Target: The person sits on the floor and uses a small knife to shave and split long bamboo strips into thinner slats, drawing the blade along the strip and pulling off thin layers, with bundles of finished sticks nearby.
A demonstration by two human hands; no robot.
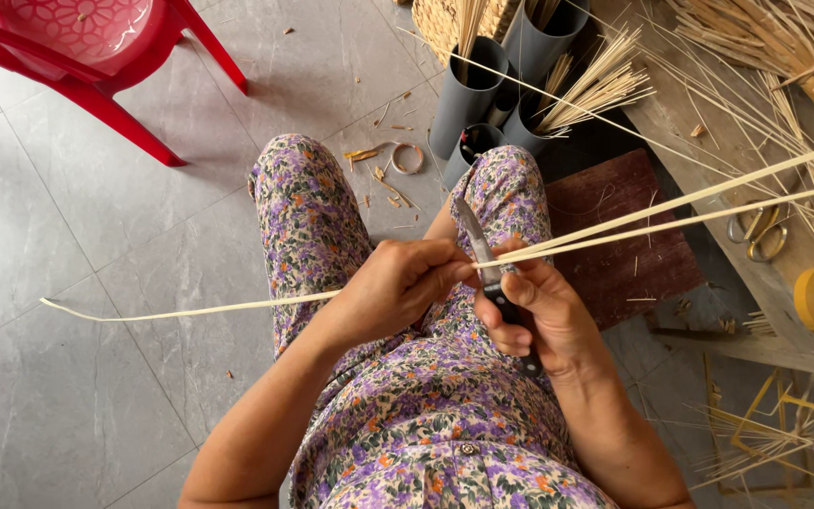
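- long pale bamboo strip point(190, 308) runs across the lap, split in two strands past the grip
- left hand point(396, 283) curled, fingers pinched tight on the strip
- right hand point(539, 316) fisted round the knife point(476, 240), blade up at the split

The scene is seen by a single head-worn camera, aimed steeply down over the wearer's floral-clad lap point(426, 396) toward the grey tiled floor point(96, 377). The left hand point(393, 283) and right hand point(539, 311) are caught close up at the centre of the frame, with the forearms entering from the lower edge. A red plastic chair point(87, 47) is taken in at the upper left and a low wooden bench point(708, 141) along the right edge.
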